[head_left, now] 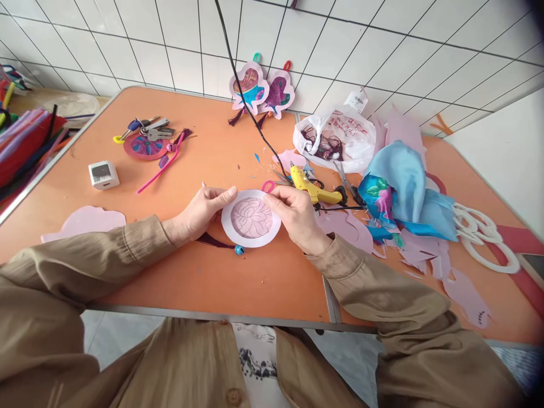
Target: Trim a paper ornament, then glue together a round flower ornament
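Note:
A round pendant (254,219) is held between both hands just above the orange table. It has a pale rim and a flower drawn in dark lines on pink. My left hand (204,209) grips its left edge, thumb on top. With thumb and fingers, my right hand (295,215) pinches the upper right edge. From the top sticks a pink loop (268,186). A blue bell (239,249) hangs at the lower edge, with a dark tassel (216,242) stretching left of it. The fingers behind the pendant are hidden.
A yellow glue gun (314,187) lies right of my right hand, its black cord crossing upward. Behind are scissors (346,180), a plastic bag (365,136), blue cloth (403,181) and pink scraps (348,226). Keys (157,130) and a white cube (104,175) lie left.

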